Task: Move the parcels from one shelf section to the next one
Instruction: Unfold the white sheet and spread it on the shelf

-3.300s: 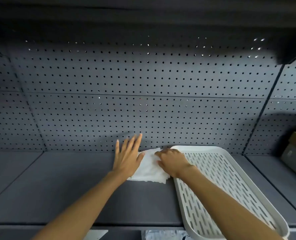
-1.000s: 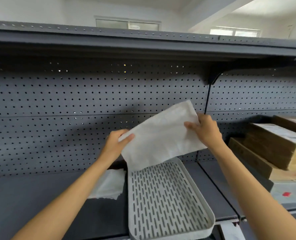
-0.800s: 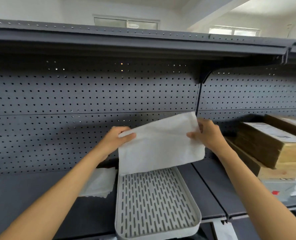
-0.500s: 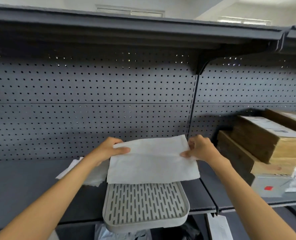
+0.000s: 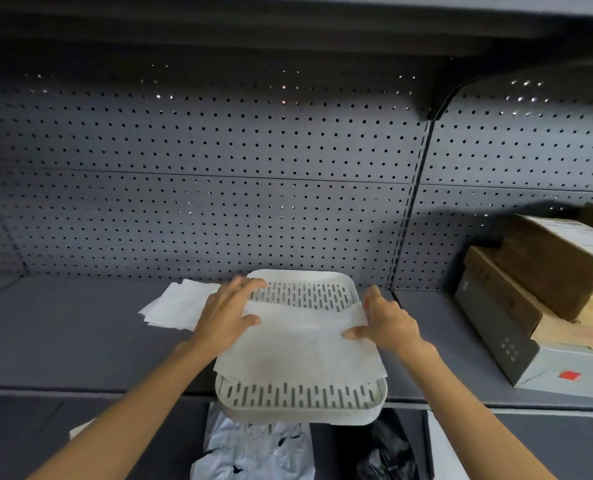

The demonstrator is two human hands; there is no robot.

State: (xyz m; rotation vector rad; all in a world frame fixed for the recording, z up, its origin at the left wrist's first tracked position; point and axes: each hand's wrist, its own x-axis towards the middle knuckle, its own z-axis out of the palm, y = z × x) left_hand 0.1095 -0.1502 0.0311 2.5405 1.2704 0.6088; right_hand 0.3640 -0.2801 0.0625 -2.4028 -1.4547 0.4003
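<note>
I'm laying the white sheet (image 5: pixel 298 344) flat in the slotted tray (image 5: pixel 302 407) on the shelf (image 5: pixel 80 341). My left hand (image 5: pixel 225 317) and right hand (image 5: pixel 388 323) each pinch an edge. The parcels (image 5: pixel 544 292) wait in the right section (untouched). I'd smooth outward, keeping corners square.

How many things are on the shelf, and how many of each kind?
White slotted tray: 1
White sheet being laid in the tray: 1
Pile of white sheets beside the tray: 1
Brown cardboard boxes, and: 2
Grey box under them: 1
Total: 6
</note>
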